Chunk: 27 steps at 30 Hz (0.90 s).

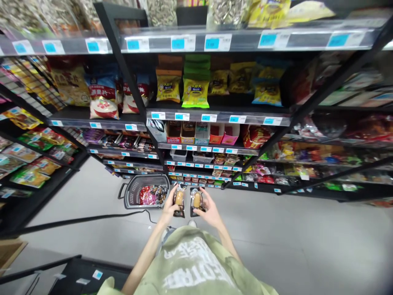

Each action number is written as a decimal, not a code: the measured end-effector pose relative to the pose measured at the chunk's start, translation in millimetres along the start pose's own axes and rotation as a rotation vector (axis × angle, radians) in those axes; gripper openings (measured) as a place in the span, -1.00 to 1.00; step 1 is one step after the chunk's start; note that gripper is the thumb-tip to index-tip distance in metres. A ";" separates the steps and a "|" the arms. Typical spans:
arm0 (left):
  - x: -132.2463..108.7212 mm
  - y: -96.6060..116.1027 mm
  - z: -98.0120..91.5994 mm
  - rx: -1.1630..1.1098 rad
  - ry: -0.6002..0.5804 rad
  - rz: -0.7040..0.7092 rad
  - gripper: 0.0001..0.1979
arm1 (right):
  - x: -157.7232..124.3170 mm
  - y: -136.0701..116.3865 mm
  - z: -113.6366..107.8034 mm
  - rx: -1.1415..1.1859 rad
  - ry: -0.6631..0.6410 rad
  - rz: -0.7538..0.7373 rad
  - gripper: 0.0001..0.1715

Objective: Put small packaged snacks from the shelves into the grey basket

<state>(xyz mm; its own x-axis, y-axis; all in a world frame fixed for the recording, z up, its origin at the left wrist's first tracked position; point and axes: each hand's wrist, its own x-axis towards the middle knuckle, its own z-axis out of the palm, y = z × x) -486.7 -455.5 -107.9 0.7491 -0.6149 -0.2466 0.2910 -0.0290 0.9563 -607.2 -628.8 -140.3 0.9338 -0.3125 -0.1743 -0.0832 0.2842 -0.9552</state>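
My left hand [168,208] is closed on a black-edged snack packet [179,198] with a clear window, through which a tan, oblong food piece shows. A matching snack packet [196,200] is gripped at its right side by my right hand [211,209], thumb in front. The two packets are held side by side with a small gap between them, above the floor. Just left of my left hand stands a grey shopping basket [130,200], with red, pink and dark wrapped snacks [152,194] inside.
Shop shelves [217,116] with bagged snacks rise in front of me. Yellow and green bags [195,91] sit on an upper shelf, small open boxes [202,133] lower down. A dark cord [123,214] crosses at left. Grey floor [276,237] extends to the right.
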 end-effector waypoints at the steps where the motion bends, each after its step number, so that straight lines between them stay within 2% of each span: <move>1: 1.7 0.1 1.7 0.021 0.033 0.038 -0.17 | 0.2 1.8 -1.1 -0.004 0.000 0.007 0.09; 3: 2.9 2.0 4.5 0.102 0.100 0.102 -0.24 | 0.9 3.4 -2.5 0.029 -0.012 -0.003 0.04; 5: 2.0 4.8 6.2 0.189 0.129 0.112 -0.16 | 1.5 0.9 -2.6 0.080 -0.030 -0.054 0.00; 8: 1.6 6.2 6.7 0.168 0.144 0.077 -0.16 | 3.2 -8.5 -0.8 0.079 0.051 -0.115 -0.04; 10: 3.1 5.2 6.6 0.013 0.164 0.018 -0.26 | 6.3 -15.1 0.7 0.093 0.163 -0.096 -0.08; 12: 4.3 5.6 7.5 -0.194 0.163 -0.037 -0.33 | 10.9 -21.1 1.1 0.229 0.228 -0.059 -0.21; 15: 2.6 13.5 10.8 -0.476 0.105 -0.120 -0.42 | 18.0 -31.5 -2.4 0.630 0.152 -0.049 -0.64; 16: 1.5 17.8 12.0 -0.556 0.089 -0.155 -0.46 | 19.7 -35.4 -4.6 0.759 0.116 -0.053 -0.68; 19: -0.6 29.9 15.5 -0.744 0.075 -0.232 -0.51 | 22.2 -45.4 -12.0 0.965 0.097 -0.057 -0.66; 22: 1.8 35.6 18.8 -0.826 0.081 -0.258 -0.51 | 21.8 -48.5 -17.6 0.987 0.125 -0.049 -0.65; 27: 9.0 33.2 24.1 -0.844 0.049 -0.278 -0.50 | 17.5 -46.0 -21.9 0.980 0.143 -0.037 -0.54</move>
<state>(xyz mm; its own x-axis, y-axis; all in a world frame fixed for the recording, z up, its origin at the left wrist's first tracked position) -484.6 -481.0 -74.6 0.6050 -0.6370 -0.4777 0.7932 0.4299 0.4313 -594.7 -667.2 -104.6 0.8741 -0.4239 -0.2373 0.3296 0.8763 -0.3514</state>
